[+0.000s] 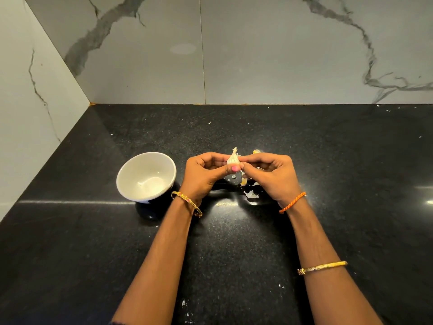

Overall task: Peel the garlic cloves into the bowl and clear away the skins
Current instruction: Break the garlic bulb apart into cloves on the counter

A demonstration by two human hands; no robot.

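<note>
Black speckled countertop (234, 242) is carrying a white bowl (146, 175) at left, with papery garlic skins (251, 194) lying scattered near centre.

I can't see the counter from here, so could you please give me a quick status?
Left hand and right hand both pinching garlic. Bowl empty. Skins on counter.

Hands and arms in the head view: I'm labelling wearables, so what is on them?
Bare forearms, no sleeves. Left hand: gold bangle with pink stones, pink thumbnail polish. Right hand: twisted orange thread at the wrist, gold bangle further up the forearm.
</note>
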